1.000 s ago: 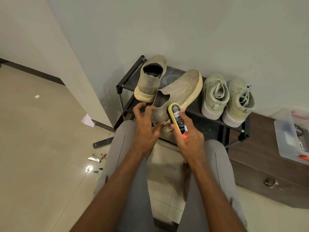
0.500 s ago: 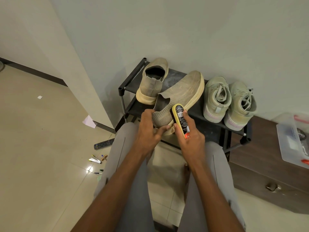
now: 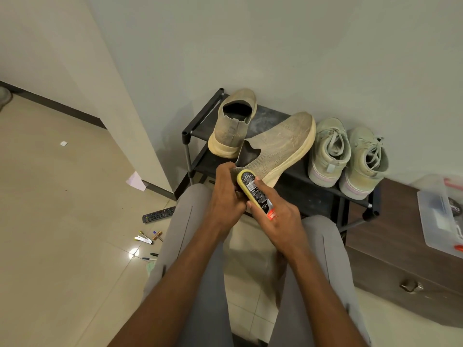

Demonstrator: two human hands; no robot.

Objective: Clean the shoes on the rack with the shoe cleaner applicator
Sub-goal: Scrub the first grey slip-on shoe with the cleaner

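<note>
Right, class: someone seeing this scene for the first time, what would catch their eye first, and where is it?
First, the two hands in the middle: the right hand grips a yellow shoe cleaner applicator against the heel of a beige knit shoe, which the left hand steadies. That shoe lies tilted across the black rack, with its partner behind on the left and a pale green laced pair on the right.

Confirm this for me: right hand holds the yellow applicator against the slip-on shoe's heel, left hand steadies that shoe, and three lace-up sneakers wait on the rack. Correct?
Not quite. The head view shows two lace-up sneakers on the rack, not three. The rest stands: right hand holds the applicator, left hand steadies the slip-on shoe.
</note>
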